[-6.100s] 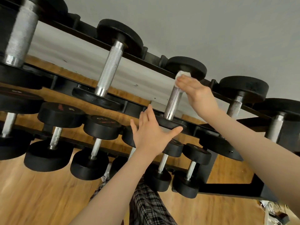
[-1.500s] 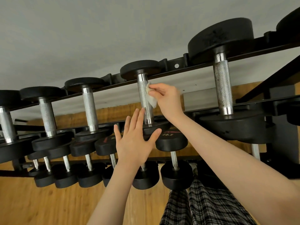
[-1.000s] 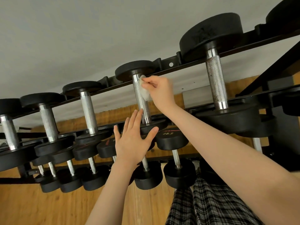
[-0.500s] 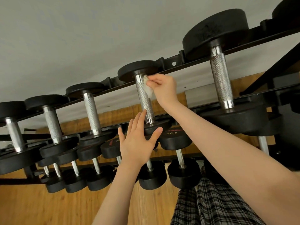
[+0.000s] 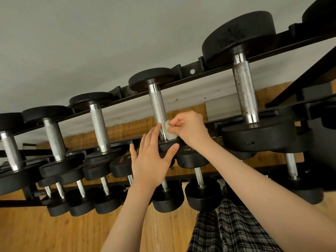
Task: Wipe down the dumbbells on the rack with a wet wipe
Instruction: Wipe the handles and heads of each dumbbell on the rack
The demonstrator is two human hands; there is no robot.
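Knurled steel caught the light on the dumbbell point(image 5: 157, 108) sitting on the rack's point(image 5: 218, 69) top shelf, and the right hand point(image 5: 190, 128) pinched the white wet wipe point(image 5: 169, 132) against the handle's near end. The left hand point(image 5: 151, 160) lay flat on that dumbbell's near head, fingers point(image 5: 153, 135) straight and slightly spread.

We see black heads on every dumbbell point(image 5: 157, 106), with silver handles cross-hatched in a fine knurl. The rack point(image 5: 214, 70) is black too. The wipe point(image 5: 170, 132) at centre frame is white. The wall point(image 5: 91, 33) across the upper left is plain grey. The floor point(image 5: 45, 231) at lower left is warm orange-brown wood grain. The trousers point(image 5: 227, 230) at lower right are black-and-white plaid.
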